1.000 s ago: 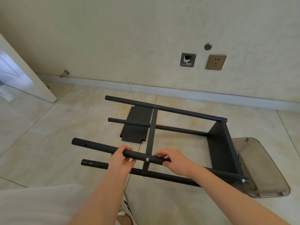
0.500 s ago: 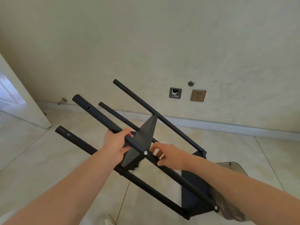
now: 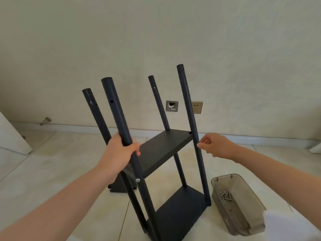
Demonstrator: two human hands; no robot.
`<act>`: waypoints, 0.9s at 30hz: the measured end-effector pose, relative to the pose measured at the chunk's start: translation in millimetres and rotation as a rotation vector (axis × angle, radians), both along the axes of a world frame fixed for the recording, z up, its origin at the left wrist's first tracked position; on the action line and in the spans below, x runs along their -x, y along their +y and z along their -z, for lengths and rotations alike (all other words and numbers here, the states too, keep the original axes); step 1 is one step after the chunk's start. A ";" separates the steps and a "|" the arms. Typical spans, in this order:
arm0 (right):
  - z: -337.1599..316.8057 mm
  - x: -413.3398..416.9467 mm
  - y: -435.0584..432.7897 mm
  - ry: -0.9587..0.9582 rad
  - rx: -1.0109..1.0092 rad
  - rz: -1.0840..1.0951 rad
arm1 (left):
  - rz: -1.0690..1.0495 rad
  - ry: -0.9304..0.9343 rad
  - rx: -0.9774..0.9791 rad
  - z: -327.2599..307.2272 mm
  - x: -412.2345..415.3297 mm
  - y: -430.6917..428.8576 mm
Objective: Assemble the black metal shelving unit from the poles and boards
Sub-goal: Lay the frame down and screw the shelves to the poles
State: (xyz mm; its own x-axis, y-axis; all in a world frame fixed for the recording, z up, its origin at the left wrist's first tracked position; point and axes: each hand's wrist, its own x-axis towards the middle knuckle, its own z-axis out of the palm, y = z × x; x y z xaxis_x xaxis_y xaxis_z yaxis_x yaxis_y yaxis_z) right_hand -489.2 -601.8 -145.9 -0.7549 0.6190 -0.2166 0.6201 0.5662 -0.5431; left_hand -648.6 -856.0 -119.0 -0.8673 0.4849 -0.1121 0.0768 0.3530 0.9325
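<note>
Tray [image 3: 217,190] of screws [image 3: 225,196] beside shelving unit [image 3: 165,147]

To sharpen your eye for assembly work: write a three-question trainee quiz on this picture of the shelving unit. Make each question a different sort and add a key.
1. True or false: the left hand grips a pole of the shelving unit.
2. Where do the loose screws lie? A on the upper board; B in the clear plastic tray; C on the floor tiles.
3. Fill in: the unit has ___ poles in all.

Key: 1 true; 2 B; 3 four.
</note>
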 end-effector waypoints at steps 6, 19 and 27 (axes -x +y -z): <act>-7.6 0.3 11.3 0.139 0.038 0.230 | 0.033 0.081 0.048 0.8 9.2 -5.4; -22.2 6.7 22.5 0.349 0.270 0.341 | 0.015 0.157 0.135 -4.2 15.8 4.4; -27.2 -14.9 21.2 0.349 0.256 0.361 | 0.037 0.240 0.133 -6.7 19.2 25.9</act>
State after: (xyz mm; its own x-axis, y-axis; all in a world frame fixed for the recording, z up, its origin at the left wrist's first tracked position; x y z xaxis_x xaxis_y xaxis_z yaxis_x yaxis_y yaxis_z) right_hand -474.3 -580.6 -118.6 -0.5591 0.8117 -0.1689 0.5087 0.1750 -0.8430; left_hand -667.8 -830.1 -112.2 -0.8589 0.5113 0.0297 0.3048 0.4637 0.8319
